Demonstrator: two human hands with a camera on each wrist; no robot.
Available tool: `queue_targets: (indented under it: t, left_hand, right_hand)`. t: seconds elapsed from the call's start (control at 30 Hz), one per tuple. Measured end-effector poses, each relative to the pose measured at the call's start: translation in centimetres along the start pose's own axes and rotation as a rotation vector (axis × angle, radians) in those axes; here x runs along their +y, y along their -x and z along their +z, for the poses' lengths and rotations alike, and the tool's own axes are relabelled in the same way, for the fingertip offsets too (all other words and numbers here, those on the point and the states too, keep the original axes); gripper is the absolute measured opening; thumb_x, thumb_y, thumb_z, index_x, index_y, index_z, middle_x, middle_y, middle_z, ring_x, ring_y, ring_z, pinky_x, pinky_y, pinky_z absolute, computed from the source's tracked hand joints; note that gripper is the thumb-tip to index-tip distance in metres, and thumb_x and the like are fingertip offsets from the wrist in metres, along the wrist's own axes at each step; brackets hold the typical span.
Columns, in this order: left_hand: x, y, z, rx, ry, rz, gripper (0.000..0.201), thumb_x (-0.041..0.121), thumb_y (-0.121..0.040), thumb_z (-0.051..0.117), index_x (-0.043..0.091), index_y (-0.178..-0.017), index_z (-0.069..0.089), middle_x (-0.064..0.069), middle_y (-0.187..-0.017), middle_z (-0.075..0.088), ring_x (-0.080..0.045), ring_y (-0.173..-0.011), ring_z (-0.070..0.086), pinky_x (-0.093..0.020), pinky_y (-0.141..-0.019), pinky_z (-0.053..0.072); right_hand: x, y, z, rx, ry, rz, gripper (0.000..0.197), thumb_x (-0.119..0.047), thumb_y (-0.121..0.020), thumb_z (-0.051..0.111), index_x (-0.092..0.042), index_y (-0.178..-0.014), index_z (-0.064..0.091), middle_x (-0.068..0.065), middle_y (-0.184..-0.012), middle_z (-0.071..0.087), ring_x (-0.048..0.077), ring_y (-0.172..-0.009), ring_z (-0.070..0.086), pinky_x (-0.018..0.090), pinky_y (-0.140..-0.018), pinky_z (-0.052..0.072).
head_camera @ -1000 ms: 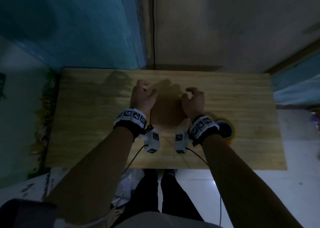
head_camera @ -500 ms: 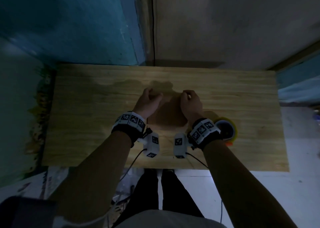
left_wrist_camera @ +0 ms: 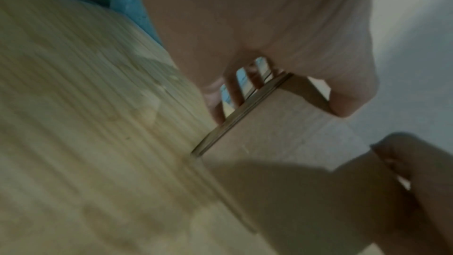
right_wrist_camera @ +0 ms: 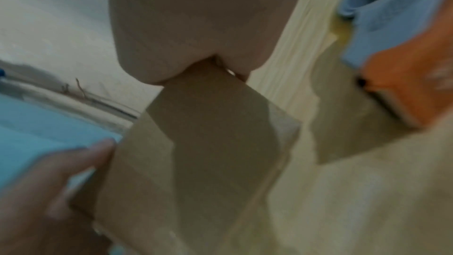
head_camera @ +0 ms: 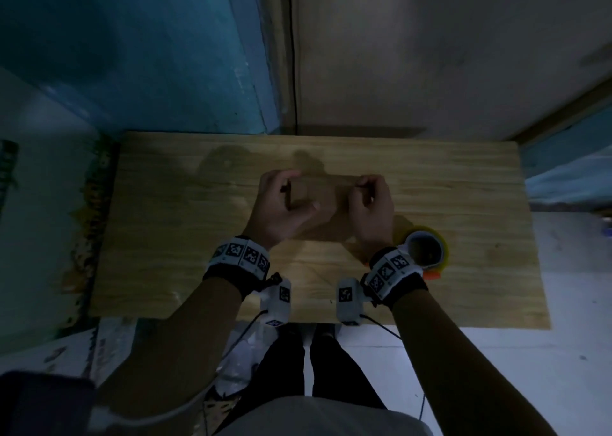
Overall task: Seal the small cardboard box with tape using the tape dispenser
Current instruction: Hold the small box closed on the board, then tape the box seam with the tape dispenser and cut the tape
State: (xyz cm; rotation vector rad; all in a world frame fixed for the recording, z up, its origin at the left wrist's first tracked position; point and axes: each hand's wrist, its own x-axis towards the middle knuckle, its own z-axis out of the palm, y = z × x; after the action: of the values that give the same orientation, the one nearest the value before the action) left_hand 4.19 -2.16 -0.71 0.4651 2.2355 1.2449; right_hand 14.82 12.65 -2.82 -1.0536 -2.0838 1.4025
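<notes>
your left hand sits on the left end of the box, fingers curled over the far edge and thumb laid across the top, so it has a firm hold of the cardboard; the left wrist view shows the fingers hooked over the layered flap edge. the box stands on the table, about mid-width and just ahead of you, its flaps seemingly folded down, though the dim light hides the seam. your right hand holds the right end, fingers curled tight at the upper corner, pinching the cardboard; the right wrist view confirms thumb and fingers meeting on that corner. the dispenser lies further right, just beside your right wrist, orange body and tape roll facing up, untouched. judgement: you are at the closing and squaring step; no tape looks to be on the box. the next move calls for the left hand to pin the flaps flat while the right lets go and reaches the short way back to the dispenser. watch that the flaps do not spring up once the right hand leaves.
</notes>
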Motion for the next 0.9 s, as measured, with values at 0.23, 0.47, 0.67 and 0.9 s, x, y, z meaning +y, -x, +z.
queue_targets:
  t: [0.23,0.47,0.67,0.9]
  left_hand:
    - [-3.8,2.1,0.9,0.083,-0.121,0.233,0.044,0.031,-0.073,0.082,0.011,-0.106,0.061,-0.005,-0.114,0.05,-0.012,-0.103,0.052,-0.007,-0.083,0.046]
    - [-5.2,3.0,2.0,0.119,-0.122,0.2,0.029,0.03,-0.084,0.072,0.018,-0.106,0.06,0.002,-0.11,0.055,-0.013,-0.103,0.055,-0.037,-0.085,0.054]
    - [-5.3,2.9,2.2,0.121,-0.144,0.166,0.029,0.035,-0.084,0.071,0.021,-0.107,0.058,0.004,-0.109,0.057,-0.012,-0.103,0.055,-0.033,-0.086,0.052]
    - [-5.3,2.8,2.4,0.115,-0.135,0.147,0.03,0.035,-0.083,0.072,0.023,-0.107,0.058,0.002,-0.11,0.057,-0.013,-0.103,0.055,-0.026,-0.081,0.049]
  right_hand:
    - [2.1,3.8,-0.2,-0.036,0.136,-0.12,0.012,-0.009,-0.079,0.06,-0.007,-0.09,0.054,0.008,-0.106,0.046,0.01,-0.093,0.043,0.002,-0.083,0.031]
    - [3.4,4.7,-0.1,-0.147,0.185,-0.097,0.015,-0.006,-0.087,0.064,-0.004,-0.1,0.055,0.006,-0.115,0.041,0.001,-0.094,0.038,-0.005,-0.086,0.026]
    - [4.6,4.5,-3.2,-0.235,0.225,-0.1,0.03,-0.028,-0.095,0.06,-0.011,-0.118,0.052,0.004,-0.119,0.052,0.014,-0.108,0.05,0.025,-0.091,0.042]
    - [7.8,6.0,-11.5,-0.185,0.73,-0.133,0.036,-0.045,-0.086,0.06,-0.012,-0.099,0.053,0.007,-0.098,0.055,0.026,-0.093,0.05,0.037,-0.078,0.04]
